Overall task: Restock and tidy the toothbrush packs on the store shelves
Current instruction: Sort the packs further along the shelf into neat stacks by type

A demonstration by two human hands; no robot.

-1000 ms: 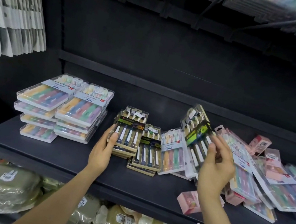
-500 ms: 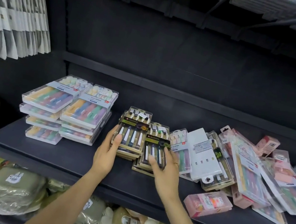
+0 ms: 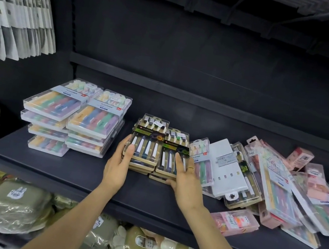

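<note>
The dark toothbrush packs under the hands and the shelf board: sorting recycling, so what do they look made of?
Dark toothbrush packs: glossy clear plastic shells, seemingly on tan card backing, going by glare and brown edges. Dark shelf board: probably matte painted metal; its look leaves that open.

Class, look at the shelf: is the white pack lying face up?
No. The white pack shows its plain white back with a barcode label, no toothbrushes visible.

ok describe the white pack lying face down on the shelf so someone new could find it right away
On the dark shelf, look right of the two dark gold-trimmed toothbrush stacks that the hands rest on. The long white rectangular pack lies tilted on the jumbled pile there. Unlike its clear, colourful neighbours, it shows a plain white back with a barcode label.
</note>
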